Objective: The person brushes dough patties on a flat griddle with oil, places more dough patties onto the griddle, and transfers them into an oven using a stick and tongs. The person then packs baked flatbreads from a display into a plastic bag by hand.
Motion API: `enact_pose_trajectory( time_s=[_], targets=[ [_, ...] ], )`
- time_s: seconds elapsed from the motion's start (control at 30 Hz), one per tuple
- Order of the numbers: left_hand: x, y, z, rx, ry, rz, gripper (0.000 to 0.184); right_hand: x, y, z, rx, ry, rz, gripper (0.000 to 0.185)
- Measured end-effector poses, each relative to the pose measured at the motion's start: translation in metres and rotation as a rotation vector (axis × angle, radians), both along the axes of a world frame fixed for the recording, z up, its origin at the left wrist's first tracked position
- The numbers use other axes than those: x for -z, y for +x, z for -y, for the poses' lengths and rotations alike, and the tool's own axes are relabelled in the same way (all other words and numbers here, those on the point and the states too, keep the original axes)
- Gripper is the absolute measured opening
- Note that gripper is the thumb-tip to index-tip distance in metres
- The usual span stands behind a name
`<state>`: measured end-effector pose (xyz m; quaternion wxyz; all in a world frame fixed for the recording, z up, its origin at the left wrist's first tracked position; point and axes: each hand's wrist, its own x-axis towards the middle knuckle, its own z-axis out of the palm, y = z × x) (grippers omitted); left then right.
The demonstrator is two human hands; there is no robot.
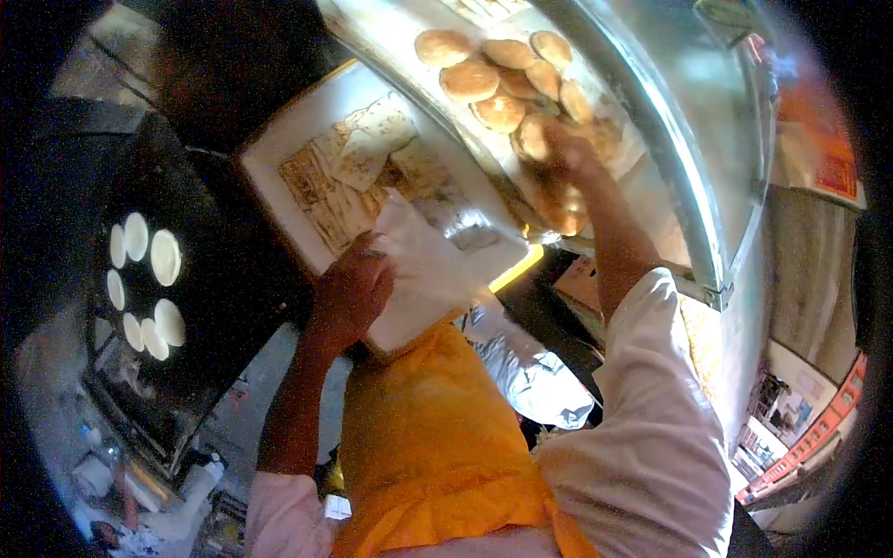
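My left hand [358, 284] is closed on the edge of a thin white paper bag [423, 256], which hangs over the near side of a white tray [274, 177]. Inside that tray lie browned flatbread pieces [372, 149], stacked in flat layers. Up and to the right, my right hand [567, 158] reaches in among round golden buns [470, 82] on a lit display shelf. Motion smears its fingers, so whether it grips a bun cannot be made out. Several buns are heaped just beyond it.
On the left, a dark round griddle [139, 288] carries several pale dough discs [166, 258]. A curved glass case with a metal edge [693, 177] bounds the shelf at the right. A silvery plastic bag [535, 372] lies below the tray. At lower left another person [172, 511] is visible.
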<state>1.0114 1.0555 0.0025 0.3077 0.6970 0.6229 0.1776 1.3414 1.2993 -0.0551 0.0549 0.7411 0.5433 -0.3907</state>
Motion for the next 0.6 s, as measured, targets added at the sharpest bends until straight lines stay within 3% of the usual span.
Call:
enact_pose_trajectory(
  time_s=[0.03, 0.1, 0.17, 0.27, 0.33, 0.4, 0.43, 0.53, 0.6],
  targets=[
    [0.0, 0.0, 0.0, 0.001, -0.04, -0.033, 0.022, 0.033, 0.024, -0.003, 0.18, 0.08, -0.215, 0.05],
    [-0.004, -0.002, -0.004, -0.004, -0.056, -0.023, 0.022, 0.038, 0.029, -0.004, 0.359, 0.161, -0.434, 0.049],
    [-0.005, -0.004, -0.005, -0.011, -0.076, -0.02, 0.023, 0.034, 0.027, -0.004, 0.27, 0.086, -0.595, 0.067],
    [-0.008, -0.005, -0.007, -0.003, -0.01, -0.104, 0.022, 0.011, 0.001, 0.003, 0.32, 0.056, -0.442, 0.073],
    [-0.018, -0.004, -0.012, 0.014, -0.144, -0.126, 0.021, 0.026, -0.005, 0.002, 0.346, 0.068, -0.361, 0.077],
    [-0.011, -0.007, -0.01, 0.042, -0.124, -0.183, 0.02, 0.029, -0.017, 0.011, 0.331, 0.212, -0.292, 0.079],
    [-0.008, -0.008, -0.009, 0.071, -0.099, -0.227, 0.018, 0.026, -0.018, 0.018, 0.354, 0.287, -0.272, 0.094],
    [-0.005, -0.013, -0.011, 0.007, -0.211, -0.13, 0.018, 0.046, -0.009, 0.028, 0.577, 0.291, -0.494, 0.087],
    [0.005, -0.018, -0.009, -0.005, -0.221, -0.107, 0.023, -0.01, -0.024, 0.052, 0.559, 0.331, -0.511, 0.078]
  ],
)
